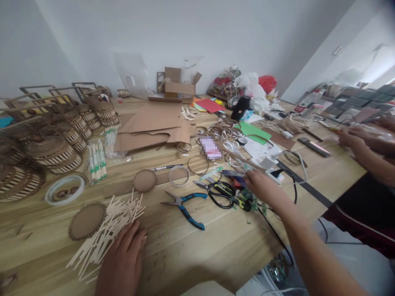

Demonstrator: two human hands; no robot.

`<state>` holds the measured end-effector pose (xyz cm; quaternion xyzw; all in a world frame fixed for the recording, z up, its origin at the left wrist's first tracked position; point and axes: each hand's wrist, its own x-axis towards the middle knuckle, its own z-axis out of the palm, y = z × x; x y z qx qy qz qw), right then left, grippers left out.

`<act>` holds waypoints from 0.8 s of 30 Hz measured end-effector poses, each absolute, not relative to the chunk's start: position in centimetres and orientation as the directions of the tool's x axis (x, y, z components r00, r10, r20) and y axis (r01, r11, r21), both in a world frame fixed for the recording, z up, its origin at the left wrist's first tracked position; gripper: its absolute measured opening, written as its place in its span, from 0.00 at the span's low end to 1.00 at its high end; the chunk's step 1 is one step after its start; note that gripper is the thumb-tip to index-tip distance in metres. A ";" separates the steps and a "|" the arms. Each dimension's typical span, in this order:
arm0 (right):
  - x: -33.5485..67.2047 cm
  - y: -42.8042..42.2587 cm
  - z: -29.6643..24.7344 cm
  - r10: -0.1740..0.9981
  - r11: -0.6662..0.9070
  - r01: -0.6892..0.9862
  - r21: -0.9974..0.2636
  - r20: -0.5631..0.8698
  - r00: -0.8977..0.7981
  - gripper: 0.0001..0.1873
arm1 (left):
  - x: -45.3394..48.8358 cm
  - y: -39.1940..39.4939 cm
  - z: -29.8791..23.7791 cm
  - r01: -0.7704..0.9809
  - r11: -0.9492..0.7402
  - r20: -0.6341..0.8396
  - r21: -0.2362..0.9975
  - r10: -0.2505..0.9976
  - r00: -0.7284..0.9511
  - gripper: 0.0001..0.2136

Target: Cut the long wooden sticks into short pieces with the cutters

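My left hand (123, 250) lies palm down, fingers stretched out, at the right edge of a loose pile of thin wooden sticks (108, 230). My right hand (259, 185) reaches over a cluster of tools, its fingers closed at a dark bluish object (233, 174) that is too blurred to name. Near that hand are black-handled scissors (222, 189) and a yellow-and-black tool (242, 202). Pliers with blue-and-black handles (185, 203) lie open between my two hands. Two round cardboard discs with notched edges, one beside the sticks (87, 221) and one above them (145, 181), rest on the table.
Small woven baskets (52, 154) crowd the left side. Wrapped stick bundles (97, 160), a tape roll (64, 190), cardboard sheets (151, 119) and a phone (211, 148) lie on the wooden table. Another person's hands (354, 137) are at the right. A black cable (274, 234) hangs over the edge.
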<state>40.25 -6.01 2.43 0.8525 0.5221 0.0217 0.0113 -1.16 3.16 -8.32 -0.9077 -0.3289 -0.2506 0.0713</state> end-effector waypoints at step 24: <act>39.4 -6.0 6.8 0.791 -0.592 0.794 0.141 -0.090 0.605 0.17 | -1.6 3.3 -8.6 0.600 -0.797 0.457 -0.065 0.511 0.728 0.20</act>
